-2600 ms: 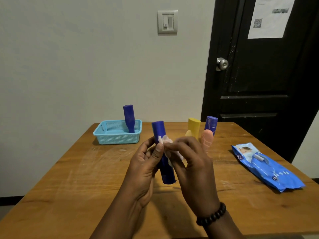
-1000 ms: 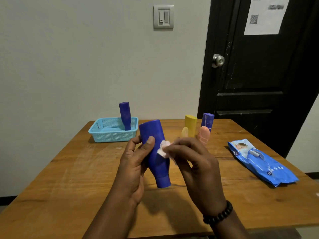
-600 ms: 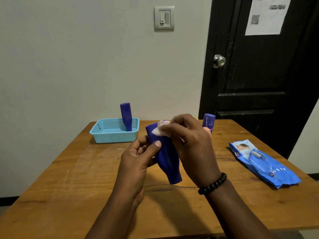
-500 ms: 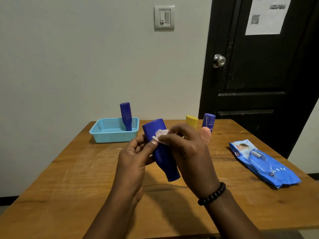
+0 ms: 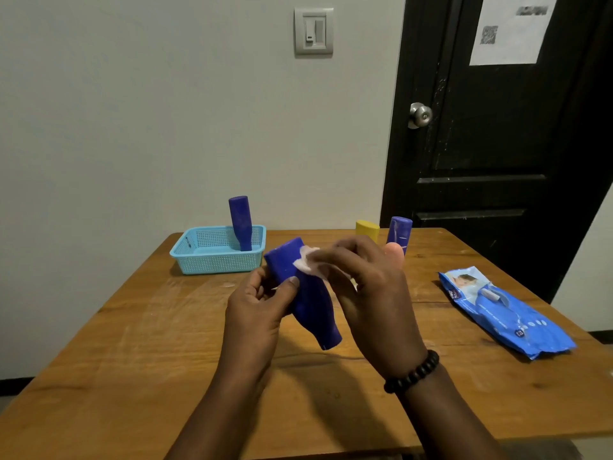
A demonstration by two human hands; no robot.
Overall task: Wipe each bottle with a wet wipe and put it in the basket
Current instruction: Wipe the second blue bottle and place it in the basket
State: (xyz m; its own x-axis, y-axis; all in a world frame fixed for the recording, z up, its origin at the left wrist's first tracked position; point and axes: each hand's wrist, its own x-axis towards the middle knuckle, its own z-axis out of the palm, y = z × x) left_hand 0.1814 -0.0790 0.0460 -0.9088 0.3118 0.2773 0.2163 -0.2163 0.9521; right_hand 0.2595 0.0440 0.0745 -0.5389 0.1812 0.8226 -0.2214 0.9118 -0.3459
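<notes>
A dark blue bottle [image 5: 306, 295] hangs cap-down and tilted above the table's middle, gripped by my left hand [image 5: 258, 307] with the thumb on its front. My right hand [image 5: 368, 290] pinches a small white wet wipe [image 5: 308, 262] against the bottle's upper end. The light blue basket [image 5: 199, 257] stands at the back left with another blue bottle [image 5: 240, 222] upright inside it. Behind my right hand stand a yellow bottle [image 5: 367, 229], a purple bottle [image 5: 399, 232] and a peach bottle [image 5: 394, 252], partly hidden.
A blue wet-wipe pack [image 5: 504, 310] lies on the right side of the wooden table [image 5: 132, 343]. A grey wall is close behind the table, and a black door [image 5: 497, 127] stands at the back right.
My right hand has slid the wipe up and over the bottle's upper end, then slightly down again. The left hand has tilted and turned the bottle a little.
</notes>
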